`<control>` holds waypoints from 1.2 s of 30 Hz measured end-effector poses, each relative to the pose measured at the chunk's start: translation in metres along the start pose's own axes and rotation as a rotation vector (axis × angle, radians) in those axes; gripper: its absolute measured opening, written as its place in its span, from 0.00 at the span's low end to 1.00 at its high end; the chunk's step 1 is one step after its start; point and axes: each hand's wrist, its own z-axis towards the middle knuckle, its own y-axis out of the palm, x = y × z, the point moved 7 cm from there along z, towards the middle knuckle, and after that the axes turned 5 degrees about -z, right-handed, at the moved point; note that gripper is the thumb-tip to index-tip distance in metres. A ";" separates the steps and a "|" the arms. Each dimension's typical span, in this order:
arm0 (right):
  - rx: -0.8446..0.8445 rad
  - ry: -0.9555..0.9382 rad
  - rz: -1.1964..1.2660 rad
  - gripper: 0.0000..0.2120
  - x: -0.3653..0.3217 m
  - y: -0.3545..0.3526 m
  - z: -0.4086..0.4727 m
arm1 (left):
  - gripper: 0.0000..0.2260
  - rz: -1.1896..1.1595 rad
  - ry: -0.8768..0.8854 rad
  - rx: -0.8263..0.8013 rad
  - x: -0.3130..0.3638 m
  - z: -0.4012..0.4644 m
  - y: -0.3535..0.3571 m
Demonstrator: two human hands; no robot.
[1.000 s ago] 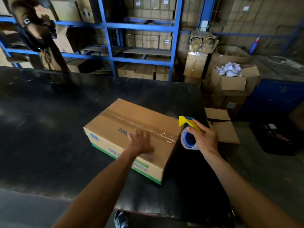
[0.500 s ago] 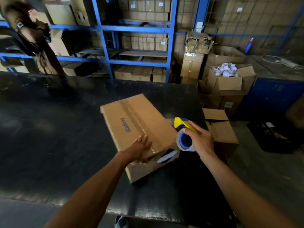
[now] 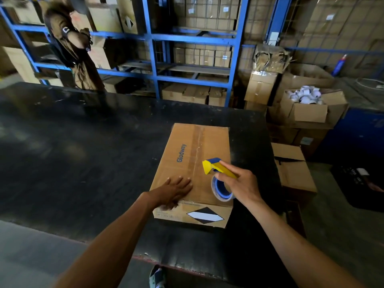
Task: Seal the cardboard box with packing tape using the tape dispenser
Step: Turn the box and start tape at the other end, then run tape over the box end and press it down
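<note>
A closed brown cardboard box printed "Glodway" lies on the black table, its long side pointing away from me. A clear tape strip runs along its centre seam. My left hand rests flat, fingers spread, on the near left part of the lid. My right hand grips a yellow and blue tape dispenser with a blue-cored tape roll, held just above the near right part of the lid, its yellow head pointing toward the seam.
Another person stands at the table's far left by blue shelving stacked with cartons. Right of the table, cardboard boxes sit on the floor, one open box holding white rolls. The table edge lies close in front of me.
The box has turned under my left hand from lying across me to pointing lengthwise away. My right hand with the dispenser has moved from beside the box to over its lid.
</note>
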 end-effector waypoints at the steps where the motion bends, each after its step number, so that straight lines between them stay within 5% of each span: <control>1: -0.014 -0.014 -0.024 0.23 0.001 0.002 -0.001 | 0.41 0.008 -0.005 0.014 0.000 -0.001 0.001; 8: -0.016 -0.033 -0.084 0.24 -0.003 0.003 -0.013 | 0.40 0.007 -0.014 0.095 0.008 0.003 -0.001; 11: -0.013 -0.042 -0.045 0.24 -0.009 -0.002 -0.017 | 0.37 -0.193 -0.034 0.079 0.014 -0.003 -0.011; 15: 0.022 -0.210 -0.026 0.22 -0.021 -0.009 -0.031 | 0.24 -1.314 -0.095 0.316 0.021 -0.033 -0.047; 17: 0.104 -0.455 -0.115 0.22 -0.037 -0.013 -0.042 | 0.31 -1.890 -0.136 0.393 0.013 -0.042 -0.049; 19: 0.111 -0.630 -0.276 0.24 -0.045 -0.004 -0.051 | 0.38 -2.239 -0.090 0.292 0.017 -0.045 -0.045; 22: 0.061 -0.650 -0.558 0.29 -0.035 0.017 -0.053 | 0.35 -2.258 -0.007 0.217 0.038 -0.053 -0.050; 25: 0.020 -0.654 -0.565 0.31 -0.023 0.023 -0.056 | 0.29 -2.250 -0.035 0.234 0.048 -0.058 -0.042; 31: -0.044 -0.653 -0.440 0.28 -0.026 0.035 -0.059 | 0.19 -2.457 -0.204 0.370 0.043 -0.069 -0.019; 36: -0.157 -0.680 -0.419 0.26 -0.036 0.050 -0.065 | 0.05 -2.505 -0.515 0.438 0.034 -0.072 0.016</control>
